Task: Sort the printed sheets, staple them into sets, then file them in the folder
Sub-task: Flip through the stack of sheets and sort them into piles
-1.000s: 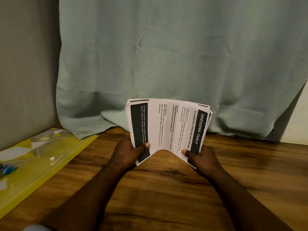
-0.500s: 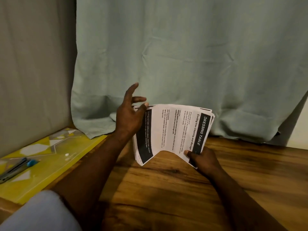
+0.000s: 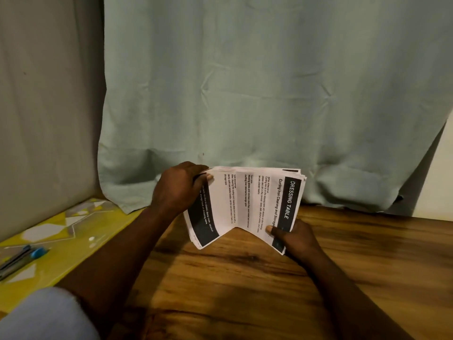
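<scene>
Many printed sheets [image 3: 245, 200], stacked and bowed, show a black "DRESSING TABLE" header; our left hand [image 3: 179, 190] pinches the far corner, our right hand [image 3: 294, 239] the header end.

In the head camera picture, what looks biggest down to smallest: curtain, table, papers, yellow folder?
1. curtain
2. table
3. papers and yellow folder: about alike, and the folder is cut off at the edge, so unranked.

A pale green curtain [image 3: 269, 94] hangs across the back, creased, its hem bunched on the wooden bench [image 3: 245, 290] – brown, dark-grained. A grey wall [image 3: 49, 119] stands at left; a cream strip of wall [image 3: 442, 182] shows far right.
</scene>
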